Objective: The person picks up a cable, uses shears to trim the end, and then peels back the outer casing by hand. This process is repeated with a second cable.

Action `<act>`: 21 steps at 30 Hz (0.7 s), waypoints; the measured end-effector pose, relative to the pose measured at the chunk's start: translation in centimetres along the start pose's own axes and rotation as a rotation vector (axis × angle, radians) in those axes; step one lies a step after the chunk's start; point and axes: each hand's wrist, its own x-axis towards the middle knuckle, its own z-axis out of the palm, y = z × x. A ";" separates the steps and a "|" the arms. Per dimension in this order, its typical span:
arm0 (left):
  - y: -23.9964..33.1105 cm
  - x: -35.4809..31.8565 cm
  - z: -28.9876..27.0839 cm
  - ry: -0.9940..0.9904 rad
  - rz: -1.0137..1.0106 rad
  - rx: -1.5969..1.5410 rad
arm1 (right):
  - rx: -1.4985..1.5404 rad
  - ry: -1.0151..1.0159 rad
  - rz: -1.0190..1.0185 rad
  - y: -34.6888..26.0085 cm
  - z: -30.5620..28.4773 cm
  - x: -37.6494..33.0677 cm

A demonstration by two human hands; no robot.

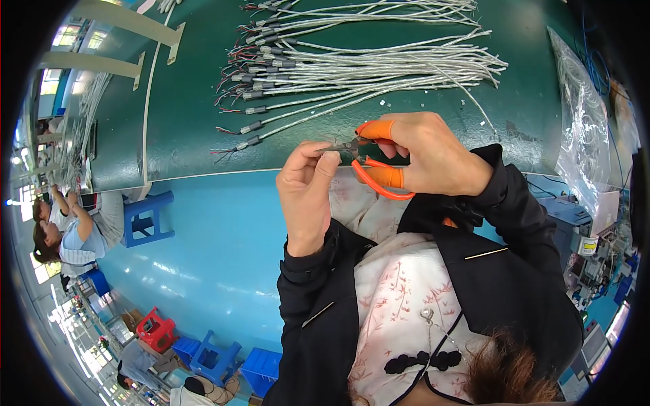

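Observation:
My right hand (433, 152) is wrapped round small pliers (351, 145) with dark pointed jaws and curved orange handles. Orange tape or finger covers sit on its thumb and a finger. At the jaws' tip, my left hand (306, 186) has thumb and forefinger pinched together; whatever lies between them is too small to make out. Both hands are above the front edge of a green table (193, 139). Beyond them lies a pile of silver braided cables (379, 68), with grey sleeves and thin red, white and dark wires at their left ends.
Small white scraps (382, 103) dot the tabletop near the cables. A clear plastic bag (582, 115) hangs over the table's right side. Metal brackets (177, 42) stand at the left. Blue stools (147, 220) and a red stool (157, 330) are on the blue floor; other people sit farther left.

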 end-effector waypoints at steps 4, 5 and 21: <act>0.2 -0.1 0.0 -0.017 0.013 0.019 | 0.040 0.114 -0.127 0.3 0.5 0.3; 0.3 -0.1 0.1 -0.015 0.011 0.031 | 0.039 0.117 -0.137 0.3 0.5 0.4; 0.3 -0.1 0.4 -0.014 -0.006 -0.029 | -0.015 0.045 -0.073 0.1 -0.2 0.0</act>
